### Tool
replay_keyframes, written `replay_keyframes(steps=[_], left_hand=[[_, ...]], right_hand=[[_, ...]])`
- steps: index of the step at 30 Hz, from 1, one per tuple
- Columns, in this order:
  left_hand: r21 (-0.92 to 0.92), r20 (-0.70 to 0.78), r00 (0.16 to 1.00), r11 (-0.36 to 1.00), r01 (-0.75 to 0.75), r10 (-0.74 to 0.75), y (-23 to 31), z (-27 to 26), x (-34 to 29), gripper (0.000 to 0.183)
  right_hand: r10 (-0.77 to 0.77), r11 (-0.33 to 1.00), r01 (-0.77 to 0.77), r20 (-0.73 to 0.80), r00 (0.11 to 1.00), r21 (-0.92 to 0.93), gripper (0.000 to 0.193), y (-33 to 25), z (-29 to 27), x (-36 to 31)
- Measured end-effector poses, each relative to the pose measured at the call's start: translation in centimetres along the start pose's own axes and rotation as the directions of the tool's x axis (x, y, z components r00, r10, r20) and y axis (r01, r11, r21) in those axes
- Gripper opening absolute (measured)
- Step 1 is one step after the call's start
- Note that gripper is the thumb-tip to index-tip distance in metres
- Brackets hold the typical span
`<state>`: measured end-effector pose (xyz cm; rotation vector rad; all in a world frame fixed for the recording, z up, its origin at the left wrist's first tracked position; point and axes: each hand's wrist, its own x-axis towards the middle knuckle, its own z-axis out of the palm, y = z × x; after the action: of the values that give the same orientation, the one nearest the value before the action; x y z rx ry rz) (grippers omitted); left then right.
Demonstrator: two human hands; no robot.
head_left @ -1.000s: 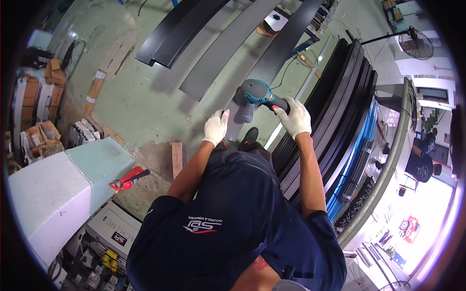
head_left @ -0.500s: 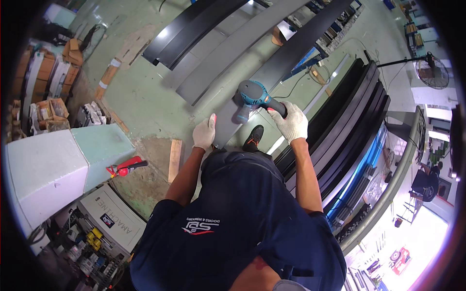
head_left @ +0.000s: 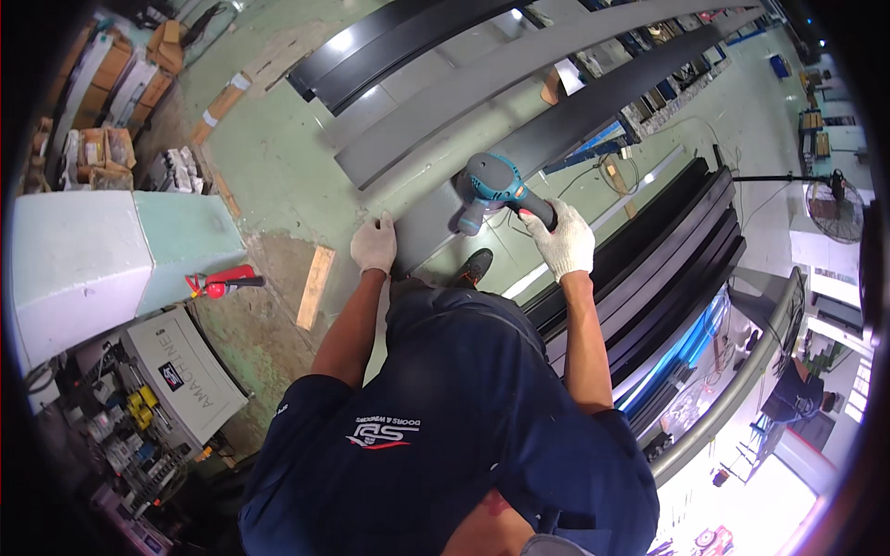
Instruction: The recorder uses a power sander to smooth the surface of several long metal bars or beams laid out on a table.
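My right hand point(head_left: 564, 241), in a white knitted glove, is wrapped around the handle of a teal and dark grey orbital sander point(head_left: 494, 176). The sander's pad lies against the top of a long grey metal profile point(head_left: 428, 222), which runs from my waist toward the far right. At the left edge of the near end, my left hand point(head_left: 374, 244), gloved too, is closed on the profile; its fingertips are partly hidden. A second long grey profile point(head_left: 389, 156) lies alongside, farther to the left.
Black profiles point(head_left: 362, 56) lie at the far left, and more are stacked on my right point(head_left: 640, 250). A red fire extinguisher point(head_left: 227, 280) stands by a pale box-shaped block point(head_left: 185, 241). A wood strip point(head_left: 316, 287) is on the floor. Another person point(head_left: 793, 394) is far right.
The sander has shifted slightly right along the profile with my right hand. My left hand has slid back to the left edge, its fingers drawn in. The whole view has turned a little.
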<state>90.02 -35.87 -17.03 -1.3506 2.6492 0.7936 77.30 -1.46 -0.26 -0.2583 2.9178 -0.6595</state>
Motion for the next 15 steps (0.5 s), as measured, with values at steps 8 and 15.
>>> replay_keyframes(steps=[8, 15], left_hand=[[0.053, -0.02, 0.997, 0.995, 0.08, -0.079, 0.7, -0.4, 0.2, 0.055], [0.064, -0.029, 0.992, 0.99, 0.123, -0.122, 1.6, -0.7, -0.1, 0.052]], right_hand=[[-0.046, 0.999, 0.046, 0.036, 0.998, 0.026, 0.063, 1.0, -0.9, 1.6], [-0.058, 0.998, 0.058, 0.01, 0.998, 0.014, 0.066, 1.5, -1.1, 3.2]])
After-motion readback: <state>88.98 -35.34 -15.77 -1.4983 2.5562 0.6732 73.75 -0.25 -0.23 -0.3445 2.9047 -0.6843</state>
